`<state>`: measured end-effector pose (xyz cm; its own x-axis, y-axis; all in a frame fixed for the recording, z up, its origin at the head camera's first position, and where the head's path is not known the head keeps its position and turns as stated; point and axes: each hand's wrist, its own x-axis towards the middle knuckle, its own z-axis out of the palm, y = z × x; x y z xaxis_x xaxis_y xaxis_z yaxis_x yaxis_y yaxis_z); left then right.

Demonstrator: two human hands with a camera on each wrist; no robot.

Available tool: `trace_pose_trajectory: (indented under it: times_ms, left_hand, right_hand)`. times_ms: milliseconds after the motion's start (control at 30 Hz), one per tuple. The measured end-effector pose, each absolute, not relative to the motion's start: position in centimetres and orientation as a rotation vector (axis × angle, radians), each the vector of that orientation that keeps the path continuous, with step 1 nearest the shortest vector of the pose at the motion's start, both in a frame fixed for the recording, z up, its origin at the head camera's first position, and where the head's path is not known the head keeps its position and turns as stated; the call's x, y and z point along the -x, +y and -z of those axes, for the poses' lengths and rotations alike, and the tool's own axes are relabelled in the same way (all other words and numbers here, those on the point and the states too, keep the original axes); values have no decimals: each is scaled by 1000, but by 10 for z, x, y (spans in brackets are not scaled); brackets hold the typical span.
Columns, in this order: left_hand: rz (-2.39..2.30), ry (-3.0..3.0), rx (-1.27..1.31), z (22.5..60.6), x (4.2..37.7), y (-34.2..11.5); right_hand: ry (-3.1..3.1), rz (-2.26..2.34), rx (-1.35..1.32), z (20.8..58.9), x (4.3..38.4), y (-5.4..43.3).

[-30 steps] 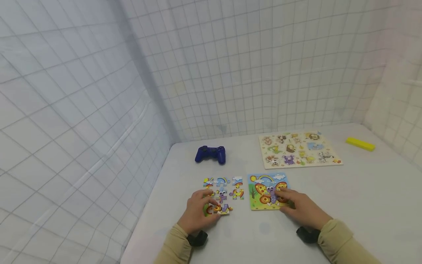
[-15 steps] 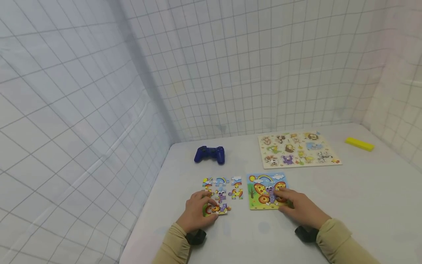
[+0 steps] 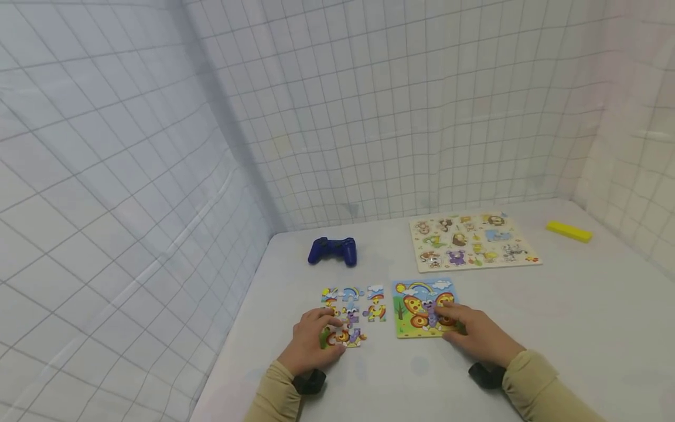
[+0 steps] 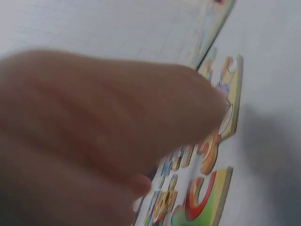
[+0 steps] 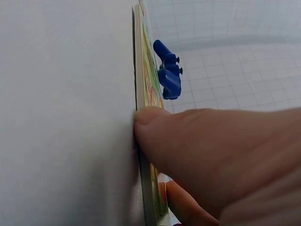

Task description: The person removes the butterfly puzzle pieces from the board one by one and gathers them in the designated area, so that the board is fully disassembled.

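Observation:
In the head view my left hand (image 3: pixel 312 341) lies over the lower left of a group of loose jigsaw pieces (image 3: pixel 349 314) showing a butterfly. Its fingers bend above the bottom rows, and the thumb overlaps a bottom piece (image 4: pixel 229 110) in the left wrist view. A corner jigsaw piece (image 4: pixel 207 200) sits slightly apart from it. My right hand (image 3: pixel 481 333) holds the near right corner of a square butterfly puzzle board (image 3: pixel 411 308). The right thumb presses its near edge and the fingertips rest on the picture. The board lies flat on the table.
Behind the jigsaw pieces lies a blue game controller (image 3: pixel 332 250). A wooden animal puzzle board (image 3: pixel 474 241) is at the back right, with a yellow bar (image 3: pixel 569 231) beyond it. Grid-patterned white cloth (image 3: pixel 364 117) walls the table (image 3: pixel 401 392) at the left, back and right.
The left thumb has shifted slightly leftward along the bottom pieces. The right hand and the board stay together in place; the whole view has drifted a little.

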<state>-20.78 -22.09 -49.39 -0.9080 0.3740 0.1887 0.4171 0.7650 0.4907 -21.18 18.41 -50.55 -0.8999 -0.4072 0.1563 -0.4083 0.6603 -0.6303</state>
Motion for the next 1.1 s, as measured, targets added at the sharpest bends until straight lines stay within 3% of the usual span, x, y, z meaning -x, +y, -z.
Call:
trace_pose_trajectory:
  times_ms: [167,367,600,800,1100]
  left_hand:
    - [1011,-2701,708,483,203,-192]
    - [1230,-2694,859,468,213,-122]
    - [1524,-2713,806,487,230,-50]
    - [1213,-2732,784,513,237,-32]
    - [887,-2695,841,520,239,-21]
  right_hand:
    - [-2843,-1095,-719,505,211,184]
    - [-2838,-1091,-670,503,214,186]
    - [-2772,-1086,-694,506,213,186]
    - [-2784,-1061,-650,511,212,182]
    - [-2741,-1019,-661,509,215,188]
